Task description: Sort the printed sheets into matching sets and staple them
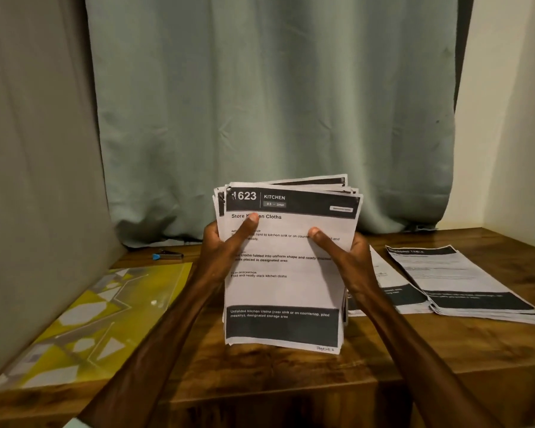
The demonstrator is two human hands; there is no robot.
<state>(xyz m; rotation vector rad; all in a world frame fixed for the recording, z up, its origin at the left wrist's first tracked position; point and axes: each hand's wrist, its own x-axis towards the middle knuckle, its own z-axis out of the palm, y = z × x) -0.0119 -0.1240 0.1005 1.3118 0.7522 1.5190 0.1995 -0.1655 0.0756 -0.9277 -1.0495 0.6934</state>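
Above the brown wooden bench [291, 375] centre, head view: thick stack of white printed sheets with black bands [284, 288], long axis upright. Left hand [226, 245] and right hand [343, 254] grip its side edges, thumbs on the top page (headed KITCHEN). Sorted white paper piles [464, 282] lie rightward, nearer the right hand; small blue-tipped metal stapler [167, 256] back-left.

A home room: a wooden table [260, 381] set against drawn curtains [275, 103].

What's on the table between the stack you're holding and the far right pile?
Another pile of sheets lies flat there, partly hidden by the right hand gripping the stack, seen in the head view.
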